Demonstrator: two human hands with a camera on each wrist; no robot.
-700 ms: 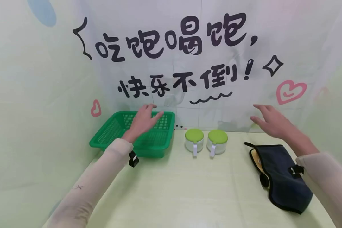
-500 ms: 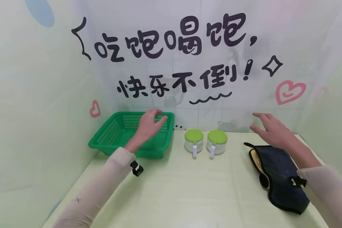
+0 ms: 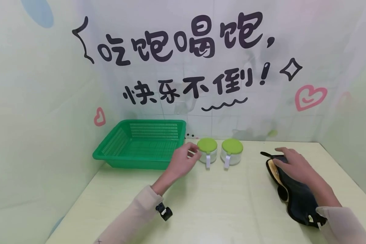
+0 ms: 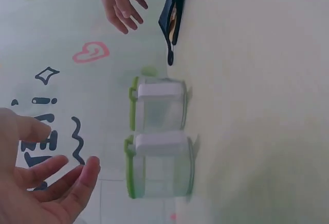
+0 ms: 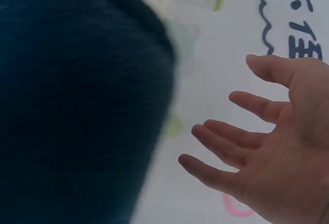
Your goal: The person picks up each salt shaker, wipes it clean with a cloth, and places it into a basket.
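Note:
Two clear jars with green lids and pale handles stand side by side at the back of the table: the left jar (image 3: 207, 150) and the right jar (image 3: 232, 151). My left hand (image 3: 184, 162) hovers just left of the left jar, fingers loosely bent and holding nothing; the left wrist view shows a gap between its fingertips (image 4: 91, 166) and the jar. A dark blue oven mitt (image 3: 299, 196) with black edging, a beige lining and a hanging loop lies at the right. Over its upper end is my right hand (image 3: 299, 166), fingers spread, with nothing in its grasp.
A green perforated plastic basket (image 3: 146, 162) stands at the back left, against the wall side. Behind the pale table (image 3: 213, 210) hangs a white sheet (image 3: 158, 112) printed with dark characters and pink hearts.
My left hand has moved right and down, from over the basket to beside the left jar. My right hand has come down over the mitt. The jars, basket and mitt lie as before.

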